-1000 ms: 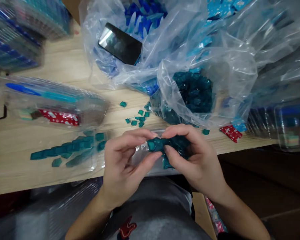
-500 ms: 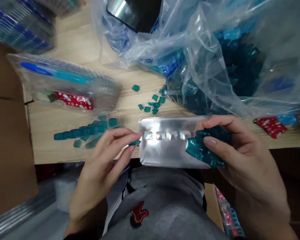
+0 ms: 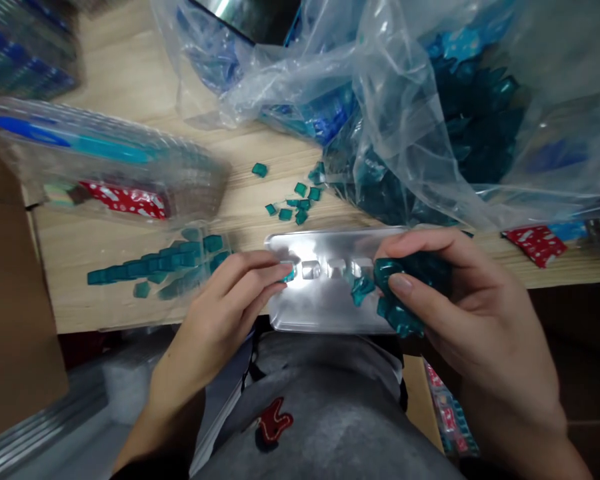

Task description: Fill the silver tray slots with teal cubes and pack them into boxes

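On the wooden table [image 3: 123, 77] — teal pieces [image 3: 285, 215], bags [image 3: 400, 127]; cardboard [image 3: 17, 300] alongside.

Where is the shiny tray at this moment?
In the head view, the shiny tray is just below the centre, between the left hand and the right hand, at the near edge of the table, with loose teal pieces lying beyond it.

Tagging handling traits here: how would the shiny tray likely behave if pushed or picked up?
The shiny tray is probably light and somewhat bendy, as its rim looks thin. Its smooth, glossy surface suggests it may slide easily. It might tip if pressed on its near side, which seems to reach past the table edge.
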{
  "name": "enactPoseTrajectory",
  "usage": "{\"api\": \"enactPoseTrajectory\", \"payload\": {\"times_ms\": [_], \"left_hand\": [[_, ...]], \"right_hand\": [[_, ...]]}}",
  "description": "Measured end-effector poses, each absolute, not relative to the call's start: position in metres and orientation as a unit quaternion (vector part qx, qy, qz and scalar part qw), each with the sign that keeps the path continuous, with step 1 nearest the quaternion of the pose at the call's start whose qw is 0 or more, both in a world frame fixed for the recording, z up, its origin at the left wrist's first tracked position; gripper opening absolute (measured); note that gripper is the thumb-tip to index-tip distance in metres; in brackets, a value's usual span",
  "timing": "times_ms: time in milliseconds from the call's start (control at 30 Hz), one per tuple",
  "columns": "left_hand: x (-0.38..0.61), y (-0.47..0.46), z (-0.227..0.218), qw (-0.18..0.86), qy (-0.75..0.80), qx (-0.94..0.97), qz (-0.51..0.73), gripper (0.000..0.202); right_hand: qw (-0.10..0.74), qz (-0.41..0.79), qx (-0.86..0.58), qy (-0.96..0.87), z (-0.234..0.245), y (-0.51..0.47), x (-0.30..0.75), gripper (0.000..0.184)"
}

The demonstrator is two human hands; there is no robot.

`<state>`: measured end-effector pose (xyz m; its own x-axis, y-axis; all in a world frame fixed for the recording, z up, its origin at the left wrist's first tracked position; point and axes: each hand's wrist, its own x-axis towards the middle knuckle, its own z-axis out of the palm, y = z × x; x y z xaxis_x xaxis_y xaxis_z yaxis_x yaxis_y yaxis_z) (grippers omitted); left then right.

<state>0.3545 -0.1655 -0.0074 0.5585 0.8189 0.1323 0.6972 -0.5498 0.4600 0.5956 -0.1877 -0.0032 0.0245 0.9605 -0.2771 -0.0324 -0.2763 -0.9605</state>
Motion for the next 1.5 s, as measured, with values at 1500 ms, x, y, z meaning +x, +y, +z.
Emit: {"api": "enactPoseTrajectory", "payload": {"times_ms": [1500], "left_hand": [[0.369,-0.174,-0.006,0.389,0.453,0.694,0.402,0.017]], "right_hand": [[0.504,0.716,-0.459,-0.15,-0.002,-0.191,0.601,0.003]]}}
